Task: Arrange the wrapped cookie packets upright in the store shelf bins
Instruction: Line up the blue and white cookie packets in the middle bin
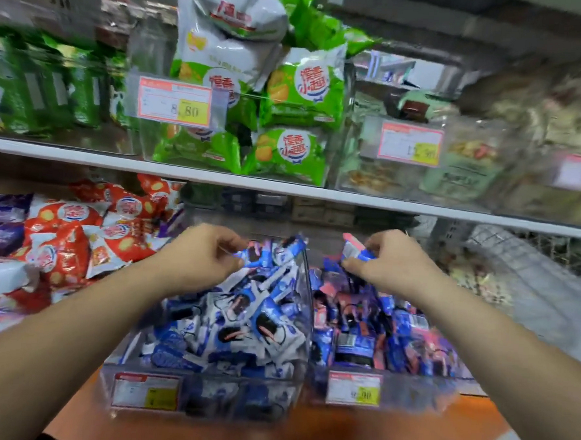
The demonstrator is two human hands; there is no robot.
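The blue-and-white packets (pixel 242 322) are judged to be light, each a thin, slick foil sleeve over brittle cookies. A packet can be expected to crinkle and slide under pressure, and its contents could crack if squeezed. A hold is best taken across the flat faces near one crimped end, so that the packet can be stood on the other end. They are heaped loosely at all angles inside the clear bin (pixel 203 398), few of them upright.

The left hand (pixel 201 258) is held over the back of the clear bin. Its fingers are curled, and the tips seem to be closed on the top of one blue-and-white packet (pixel 261 252) at the rear of the heap, though blur leaves the exact grip uncertain.

The right hand (pixel 395 265) is raised just to the right of the clear bin, above the neighbouring bin (pixel 408 390) of similar packets. A pink-and-blue packet (pixel 355 251) is pinched between its thumb and curled fingers, lifted clear of the heap and tilted.
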